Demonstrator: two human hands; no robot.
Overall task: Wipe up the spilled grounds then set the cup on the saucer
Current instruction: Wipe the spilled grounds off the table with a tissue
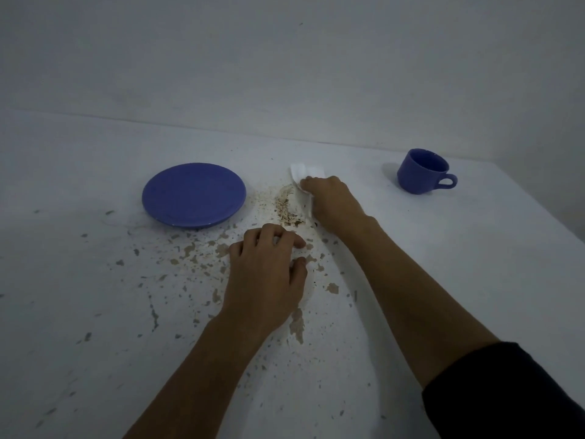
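Note:
A blue saucer (193, 194) lies on the white table, left of centre. To its right is a patch of brown spilled grounds (286, 208). My right hand (330, 202) presses a white tissue (305, 174) flat on the table at the right edge of the grounds. My left hand (267, 274) rests nearer to me, fingers curled and apart, touching the table and holding nothing. A blue cup (422, 171) stands upright at the far right, handle pointing right, apart from both hands.
The white table (95, 312) has chipped paint with brown and grey flecks around my left hand. A plain wall rises behind the far edge. The table's right edge runs diagonally past the cup.

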